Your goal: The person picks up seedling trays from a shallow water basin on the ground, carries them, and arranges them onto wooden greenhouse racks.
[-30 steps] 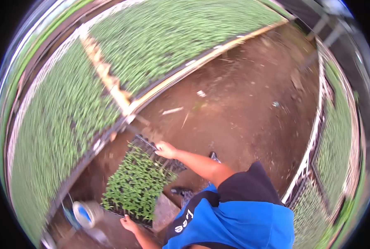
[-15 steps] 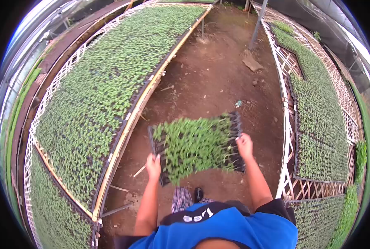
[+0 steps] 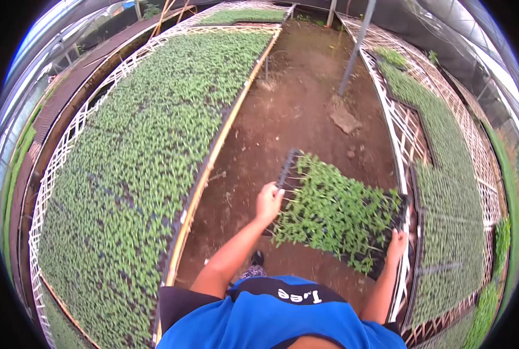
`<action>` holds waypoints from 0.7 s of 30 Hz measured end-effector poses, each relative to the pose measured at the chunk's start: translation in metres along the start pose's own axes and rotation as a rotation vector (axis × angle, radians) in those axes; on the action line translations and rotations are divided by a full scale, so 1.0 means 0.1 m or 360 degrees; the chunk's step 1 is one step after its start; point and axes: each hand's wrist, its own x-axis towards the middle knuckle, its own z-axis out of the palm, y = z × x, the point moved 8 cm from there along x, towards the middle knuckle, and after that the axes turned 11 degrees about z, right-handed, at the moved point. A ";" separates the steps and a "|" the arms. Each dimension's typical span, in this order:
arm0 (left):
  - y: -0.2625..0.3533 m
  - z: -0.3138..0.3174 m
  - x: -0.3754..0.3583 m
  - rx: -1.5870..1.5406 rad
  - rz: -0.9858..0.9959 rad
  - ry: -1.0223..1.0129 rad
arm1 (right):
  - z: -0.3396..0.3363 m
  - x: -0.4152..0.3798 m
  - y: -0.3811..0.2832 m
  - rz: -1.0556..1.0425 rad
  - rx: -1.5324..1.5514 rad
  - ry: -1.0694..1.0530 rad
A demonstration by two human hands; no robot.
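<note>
Between my two hands hangs a black seedling tray (image 3: 286, 168) full of green seedlings (image 3: 341, 212), held over the dirt path. My left hand (image 3: 269, 203) grips its left edge, with the thumb on top and the other fingers mostly hidden beneath. At the right end, my right hand (image 3: 396, 246) is closed on the rim near the front corner. The tray slants, its right end lower in the view and overlapping the edge of the right-hand bench. Leaves cover most of the tray's cells.
On the left stands a long bench covered with seedlings (image 3: 137, 134), edged by a wooden rail (image 3: 227, 131). A white lattice bench (image 3: 407, 125) on the right carries more seedling trays (image 3: 448, 215). A metal post (image 3: 357, 49) and a flat stone (image 3: 346, 119) are farther along the dirt path (image 3: 294, 99).
The tray has moved to the right with both hands, toward the right-hand bench. It has also turned, so its right end now sits lower in the view. My body has shifted too.
</note>
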 end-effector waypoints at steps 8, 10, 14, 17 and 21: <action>-0.82 1.47 2.01 -0.0198 0.0091 -0.0119 | 0.97 1.47 -0.26 0.0005 -0.0123 0.0316; -1.17 1.86 2.50 -0.0214 -0.0016 -0.0206 | 1.45 1.91 -0.30 0.0060 -0.0024 0.0276; -1.74 2.47 3.59 -0.0121 -0.0021 -0.0236 | 2.46 3.18 -0.36 0.0034 -0.0051 0.0177; -2.12 2.62 4.46 -0.0068 0.0015 -0.0115 | 3.35 4.04 -0.77 -0.0056 0.0034 0.0033; -2.66 2.78 5.59 0.0080 -0.0028 0.0008 | 4.58 5.10 -1.23 -0.0009 0.0145 -0.0146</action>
